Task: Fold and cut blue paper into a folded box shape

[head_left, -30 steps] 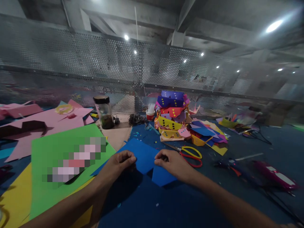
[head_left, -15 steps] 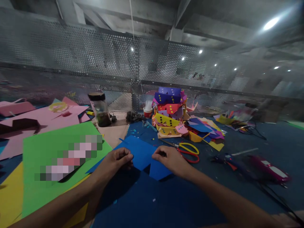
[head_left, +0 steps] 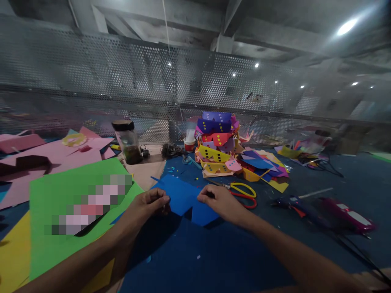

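A sheet of blue paper [head_left: 180, 196] with a notch in its near edge spans the gap between my two hands, over the dark blue tabletop. My left hand [head_left: 152, 202] is closed, thumb against curled fingers, at the paper's left side. Fingers of my right hand [head_left: 218, 200] pinch the paper near the notch, and one flap [head_left: 203, 214] hangs below that hand. Just beyond my right hand lie scissors [head_left: 243, 190] with one yellow and one red handle loop. To the left, near my left forearm, a green sheet [head_left: 51, 195] carries a blurred-out object.
Behind the hands stands a pile of colourful paper masks [head_left: 215, 152], with paper scraps [head_left: 265, 167] beside it. A dark-lidded jar [head_left: 130, 148] stands at back left. On the right lie a glue gun [head_left: 293, 203] and a magenta device [head_left: 348, 215]. Perforated metal panels [head_left: 198, 85] close off the back.
Both hands keep their hold on the blue paper. My right hand and the flap below it have risen slightly; the left hand has hardly moved.
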`<state>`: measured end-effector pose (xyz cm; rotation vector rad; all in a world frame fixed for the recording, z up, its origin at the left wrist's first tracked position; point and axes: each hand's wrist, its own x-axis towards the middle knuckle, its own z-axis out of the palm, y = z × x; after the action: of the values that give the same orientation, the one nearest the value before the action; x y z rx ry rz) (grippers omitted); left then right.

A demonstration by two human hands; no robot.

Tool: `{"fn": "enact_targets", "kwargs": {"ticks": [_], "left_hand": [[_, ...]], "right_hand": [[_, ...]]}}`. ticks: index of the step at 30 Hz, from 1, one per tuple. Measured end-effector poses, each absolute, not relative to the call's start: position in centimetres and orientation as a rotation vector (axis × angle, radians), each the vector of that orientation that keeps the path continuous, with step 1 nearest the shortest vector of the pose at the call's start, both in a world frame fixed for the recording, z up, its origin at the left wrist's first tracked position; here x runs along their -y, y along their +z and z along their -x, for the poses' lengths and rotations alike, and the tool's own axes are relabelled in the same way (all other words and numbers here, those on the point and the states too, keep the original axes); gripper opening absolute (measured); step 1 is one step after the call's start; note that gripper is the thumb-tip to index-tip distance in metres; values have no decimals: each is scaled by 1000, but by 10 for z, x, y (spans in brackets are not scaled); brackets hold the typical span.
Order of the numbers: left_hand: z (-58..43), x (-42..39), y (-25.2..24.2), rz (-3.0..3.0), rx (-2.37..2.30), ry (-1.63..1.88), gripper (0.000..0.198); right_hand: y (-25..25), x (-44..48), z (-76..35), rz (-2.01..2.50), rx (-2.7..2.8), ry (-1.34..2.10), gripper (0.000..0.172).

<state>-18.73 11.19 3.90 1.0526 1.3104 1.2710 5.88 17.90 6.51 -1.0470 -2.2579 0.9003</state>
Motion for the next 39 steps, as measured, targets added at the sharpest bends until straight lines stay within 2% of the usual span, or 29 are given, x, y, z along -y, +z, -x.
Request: {"fn": "enact_targets", "kwargs": {"ticks": [8, 18, 25, 39], "left_hand": [[185, -111, 44, -933, -1300, 1326, 37], [195, -116, 31, -880, -1292, 1363, 38], [191, -108, 44, -881, -1222, 1391, 34], [213, -117, 45, -829, -1166, 1470, 36]], "right_hand": [[62, -182, -61, 1000, 2311, 797, 9], [58, -178, -59, 910, 2360, 801, 11], [66, -176, -61, 855, 2319, 850, 3], [88, -184, -75, 930, 2287, 689, 8]]}}
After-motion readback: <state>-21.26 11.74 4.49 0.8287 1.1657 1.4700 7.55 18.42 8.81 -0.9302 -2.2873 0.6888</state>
